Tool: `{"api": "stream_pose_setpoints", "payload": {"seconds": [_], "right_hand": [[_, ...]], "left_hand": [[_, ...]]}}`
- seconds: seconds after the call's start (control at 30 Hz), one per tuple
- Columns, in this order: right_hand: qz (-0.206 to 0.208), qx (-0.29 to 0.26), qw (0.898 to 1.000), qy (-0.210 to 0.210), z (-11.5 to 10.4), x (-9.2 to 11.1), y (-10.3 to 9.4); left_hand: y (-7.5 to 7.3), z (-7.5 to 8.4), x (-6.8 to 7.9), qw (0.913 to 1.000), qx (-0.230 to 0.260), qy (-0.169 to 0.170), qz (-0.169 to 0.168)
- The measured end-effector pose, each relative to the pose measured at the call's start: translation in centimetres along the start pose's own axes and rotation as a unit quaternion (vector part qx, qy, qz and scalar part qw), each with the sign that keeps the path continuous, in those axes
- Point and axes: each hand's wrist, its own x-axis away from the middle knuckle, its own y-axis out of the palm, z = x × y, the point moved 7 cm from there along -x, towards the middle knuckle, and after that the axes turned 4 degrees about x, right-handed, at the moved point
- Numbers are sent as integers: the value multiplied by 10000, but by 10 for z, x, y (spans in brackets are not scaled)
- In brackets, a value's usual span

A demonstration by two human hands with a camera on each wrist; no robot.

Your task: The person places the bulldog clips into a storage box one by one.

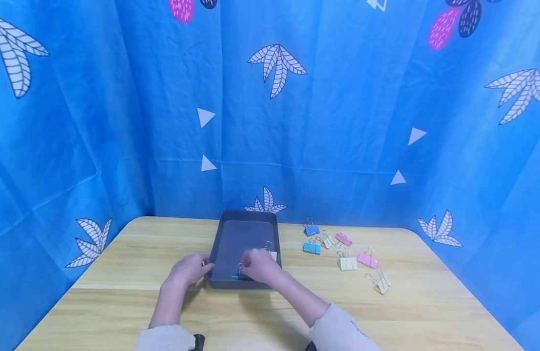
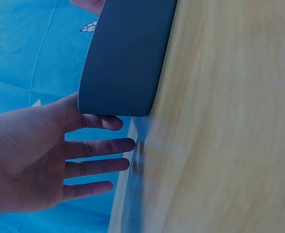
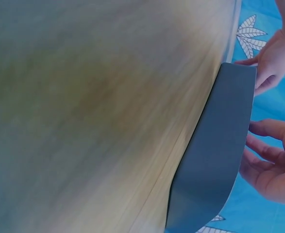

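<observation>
A dark grey rectangular tray (image 1: 248,284) stands on the wooden table. My left hand (image 1: 192,267) touches its left side near the front corner. In the left wrist view, the left fingers (image 2: 98,145) are straight, with the thumb at the tray's edge. Over the tray's front part is my right hand (image 1: 260,265), its fingertips beside a teal binder clip (image 1: 241,278) low in the tray. Whether they pinch the clip is hidden; the tray wall (image 3: 215,141) covers the tips in the right wrist view. A cream binder clip (image 1: 273,255) lies behind the right hand.
Right of the tray lie several binder clips: a dark blue one (image 1: 311,230), a light blue one (image 1: 312,248), a cream one (image 1: 348,263), a pink one (image 1: 367,260) and others. A blue patterned curtain (image 1: 270,131) hangs behind the table (image 1: 121,273).
</observation>
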Motion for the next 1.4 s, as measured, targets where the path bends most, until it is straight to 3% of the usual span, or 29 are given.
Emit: {"api": "stream_pose_setpoints", "payload": {"seconds": [0.33,0.63,0.73,1.03,1.23,1.4], "right_hand": [[83,-292,9993,-204,-2,1,-10],[164,-984,9950,7,6,2,-30],[260,-936,9953,-10,10,2,-37],[398,-547,9965,489,47,1,-56],[800,-208,9957,426,73,5,-66],[893,-203,9946,494,91,11,-70]], "left_hand": [[1,-1,-1,10000,16,-33,-13],[1,-3,-1,9999,8,-99,-33],[2,-4,-2,9999,24,-155,-43],[2,-4,-2,9999,37,-169,-4],[2,-3,-3,9999,59,-129,6],[2,-3,-2,9997,155,-164,-36]]}}
